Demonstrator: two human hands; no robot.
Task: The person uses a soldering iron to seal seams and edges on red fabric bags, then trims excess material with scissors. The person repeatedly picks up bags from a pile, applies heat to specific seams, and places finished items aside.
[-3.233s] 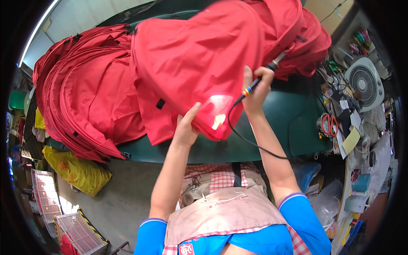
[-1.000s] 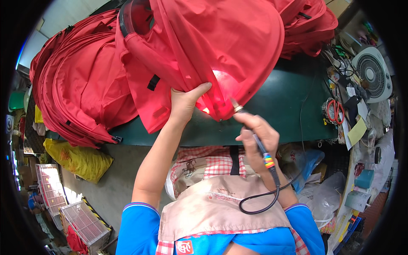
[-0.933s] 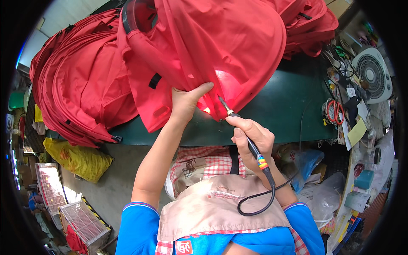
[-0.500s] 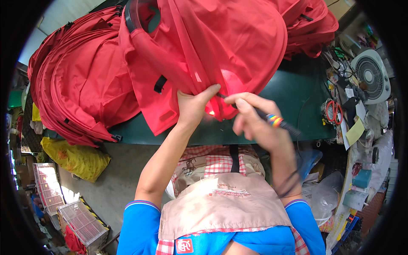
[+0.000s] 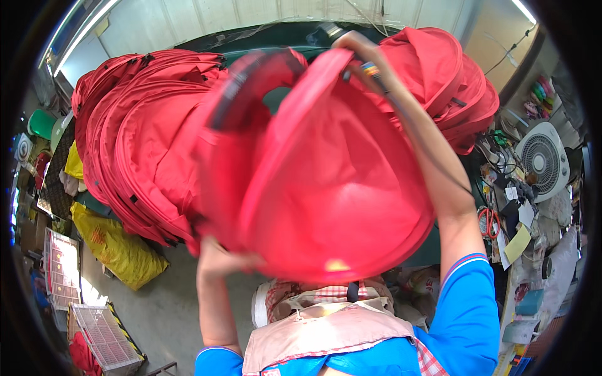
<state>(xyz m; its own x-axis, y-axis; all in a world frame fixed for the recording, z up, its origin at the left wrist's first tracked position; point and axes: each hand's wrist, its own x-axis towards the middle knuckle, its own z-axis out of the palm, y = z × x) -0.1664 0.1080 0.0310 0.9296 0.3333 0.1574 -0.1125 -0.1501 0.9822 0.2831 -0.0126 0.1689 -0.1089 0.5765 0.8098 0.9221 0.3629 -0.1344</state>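
A red fabric hood (image 5: 332,200) with a curved rim and a black band is raised over the near edge of the table, blurred by motion. My left hand (image 5: 226,258) grips its near left edge, thumb stretched along the cloth. My right hand (image 5: 360,50) is closed at the hood's far top edge. With it is a dark corded handheld tool (image 5: 371,69) with coloured bands, its cord trailing down along my right forearm. The tool's tip and the right fingertips are partly hidden and smeared.
Stacked red hoods lie at left (image 5: 150,138) and far right (image 5: 433,75) on the dark green table (image 5: 263,31). To the right stand a white box fan (image 5: 542,156), red-handled scissors (image 5: 489,222) and clutter. A yellow bag (image 5: 119,244) and wire crates (image 5: 106,335) are at lower left.
The red hood has been lifted and turned, its rounded side now toward me. My right hand has moved far up to its top edge with the tool; my left has dropped lower and leftward.
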